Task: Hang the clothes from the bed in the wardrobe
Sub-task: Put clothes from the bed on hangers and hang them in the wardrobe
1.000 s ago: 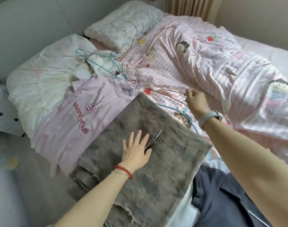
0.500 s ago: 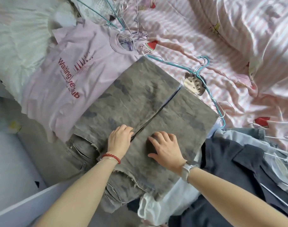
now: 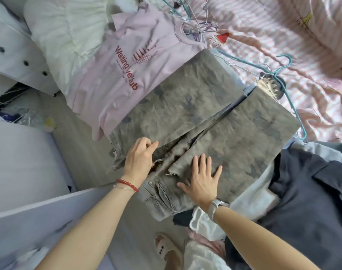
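Two hands on the folded grey jeans at the bed's near edge.
Head view: left hand pinches a frayed hem, right hand lies spread flat on the other leg; lifting by one hem could undo the fold and drag the teal hanger lying beside the far end, near the lilac T-shirt.

Jeans: grey mottled denim, matt, frayed hems. T-shirt: smooth pink cotton-like cloth. Hanger: thin teal-coated wire; bedsheet striped cloth.
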Motion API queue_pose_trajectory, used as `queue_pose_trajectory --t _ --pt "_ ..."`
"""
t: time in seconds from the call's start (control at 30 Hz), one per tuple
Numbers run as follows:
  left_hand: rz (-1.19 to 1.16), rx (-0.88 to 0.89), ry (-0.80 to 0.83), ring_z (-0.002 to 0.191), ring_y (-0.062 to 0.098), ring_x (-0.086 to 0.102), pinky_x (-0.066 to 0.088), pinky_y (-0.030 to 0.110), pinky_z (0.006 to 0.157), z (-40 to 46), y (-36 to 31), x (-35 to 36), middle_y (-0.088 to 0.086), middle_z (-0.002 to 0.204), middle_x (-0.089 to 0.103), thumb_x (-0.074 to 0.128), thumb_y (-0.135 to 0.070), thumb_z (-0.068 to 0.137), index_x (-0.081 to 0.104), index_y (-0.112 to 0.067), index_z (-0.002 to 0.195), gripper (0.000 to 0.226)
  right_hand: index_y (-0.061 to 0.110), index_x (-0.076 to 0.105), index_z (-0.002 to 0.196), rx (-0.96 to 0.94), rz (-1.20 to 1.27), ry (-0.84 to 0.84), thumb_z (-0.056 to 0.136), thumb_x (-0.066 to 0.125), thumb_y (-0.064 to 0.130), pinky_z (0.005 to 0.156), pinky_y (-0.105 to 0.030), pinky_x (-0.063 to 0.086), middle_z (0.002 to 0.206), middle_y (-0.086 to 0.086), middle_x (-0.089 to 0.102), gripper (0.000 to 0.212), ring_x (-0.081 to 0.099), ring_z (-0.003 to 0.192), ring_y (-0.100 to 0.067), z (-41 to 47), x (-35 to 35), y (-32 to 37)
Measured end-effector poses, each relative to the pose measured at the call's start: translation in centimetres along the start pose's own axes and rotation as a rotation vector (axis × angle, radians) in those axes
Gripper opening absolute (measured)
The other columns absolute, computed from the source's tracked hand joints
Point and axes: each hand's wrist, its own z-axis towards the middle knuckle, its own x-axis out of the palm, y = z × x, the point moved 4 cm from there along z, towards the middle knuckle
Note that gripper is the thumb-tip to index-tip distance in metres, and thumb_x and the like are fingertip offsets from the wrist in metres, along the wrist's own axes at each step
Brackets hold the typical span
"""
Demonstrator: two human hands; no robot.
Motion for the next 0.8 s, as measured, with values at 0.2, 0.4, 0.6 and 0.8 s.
queue_pose_trajectory --t 0.2,0.4,0.6,0.8 --pt "0.183 -0.187 0.248 0.113 0.024 0.043 0.034 0.036 0.089 -5.6 4.2 4.0 0.004 0.121 0.052 0.043 -0.017 0.096 0.040 -0.022 0.139 0.043 0.011 0.043 0.126 0.000 -0.128 -0.090 0.087 0.049 0.031 0.105 -0.058 0.016 0.137 -0.013 0.038 0.044 0.026 0.132 -0.031 0.7 0.2 0.3" --pt "-0.023 -0.270 0.300 0.132 0.023 0.029 0.029 0.039 0.104 -8.8 5.1 6.2 0.005 0.146 0.033 0.035 -0.031 0.098 0.023 -0.023 0.145 0.049 0.004 0.060 0.101 -0.121 0.176 -0.255 0.092 0.047 0.018 0.075 -0.039 0.041 0.099 -0.013 0.060 0.021 0.055 0.095 -0.033 -2.3 -3.0 1.9" --pt "-0.280 -0.534 0.079 0.123 0.028 0.043 0.038 0.042 0.098 -14.8 8.9 3.4 0.007 0.139 0.041 0.040 -0.023 0.097 0.037 -0.017 0.140 0.044 0.005 0.059 0.107 -0.375 0.396 -0.167 0.091 0.052 0.023 0.072 -0.042 0.050 0.103 -0.011 0.060 0.025 0.057 0.096 -0.031 -6.9 -3.8 11.7" --pt "-0.151 -0.684 0.122 0.131 0.027 0.034 0.030 0.041 0.106 -22.7 13.8 0.4 0.010 0.145 0.034 0.036 -0.025 0.098 0.031 -0.015 0.142 0.045 0.022 0.013 0.146 -0.319 0.035 0.359 0.095 0.039 0.037 0.115 -0.048 0.012 0.155 -0.006 0.005 0.059 0.001 0.143 -0.027 -7.3 1.9 14.1"
